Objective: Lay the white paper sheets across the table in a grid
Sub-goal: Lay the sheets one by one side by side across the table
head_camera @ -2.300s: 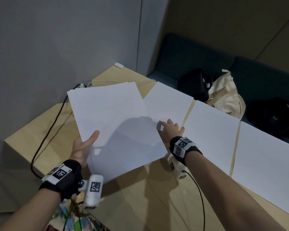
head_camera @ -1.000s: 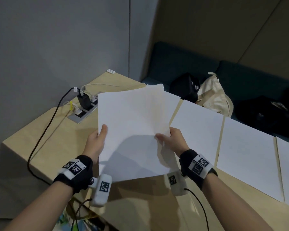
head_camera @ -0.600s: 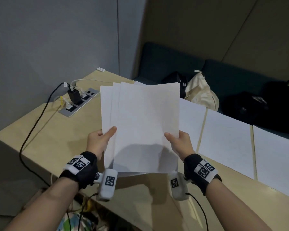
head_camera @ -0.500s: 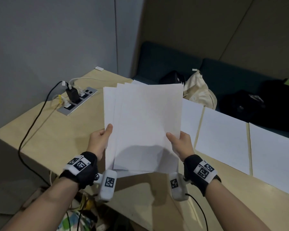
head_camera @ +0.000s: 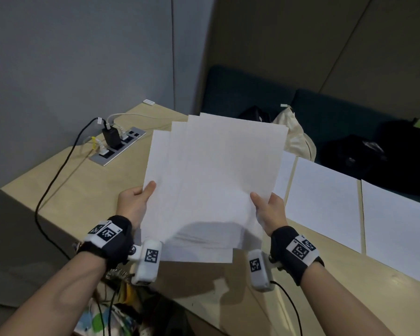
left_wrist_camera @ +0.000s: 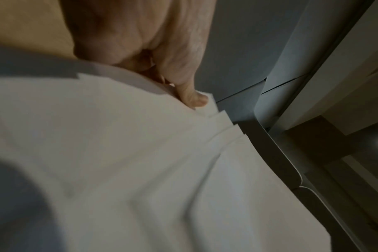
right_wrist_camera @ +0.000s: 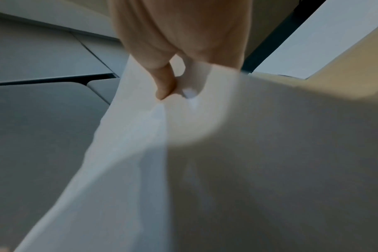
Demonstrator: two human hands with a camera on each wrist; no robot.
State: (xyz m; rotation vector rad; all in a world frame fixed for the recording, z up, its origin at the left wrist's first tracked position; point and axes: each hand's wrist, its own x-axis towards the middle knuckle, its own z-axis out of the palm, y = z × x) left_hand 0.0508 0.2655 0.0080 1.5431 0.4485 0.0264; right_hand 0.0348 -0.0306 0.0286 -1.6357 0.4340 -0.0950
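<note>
Both hands hold a fanned stack of white paper sheets [head_camera: 211,180] up above the near edge of the desk [head_camera: 66,190], tilted toward the head camera so the blank top sheet faces it. The left hand [head_camera: 134,204] grips the stack's left edge with its thumb [head_camera: 149,187] laid on the front; in the left wrist view that thumb [left_wrist_camera: 192,97] presses on the staggered corners of several sheets [left_wrist_camera: 140,153], with the other fingers hidden behind the paper. The right hand [head_camera: 270,212] grips the right edge the same way, thumb on the front, and the right wrist view shows a fingertip [right_wrist_camera: 164,92] pinching the paper [right_wrist_camera: 205,162] where it bends. The sheets in the stack are offset sideways, so stepped edges show along the top left. Along the far edge of the desk, to the right of the stack, two laid sheets [head_camera: 323,202] and [head_camera: 398,229] lie flat side by side with a narrow strip of desk between them, and the corner of a third peeks out just beside the stack's right edge. Near the desk's far left corner sits a recessed power strip [head_camera: 119,147] with a black charger [head_camera: 110,138] plugged in and a black cable [head_camera: 54,180] running off the left edge. Beyond the desk's far edge a cream tote bag [head_camera: 296,139] and dark bags rest on a teal bench [head_camera: 337,117].
</note>
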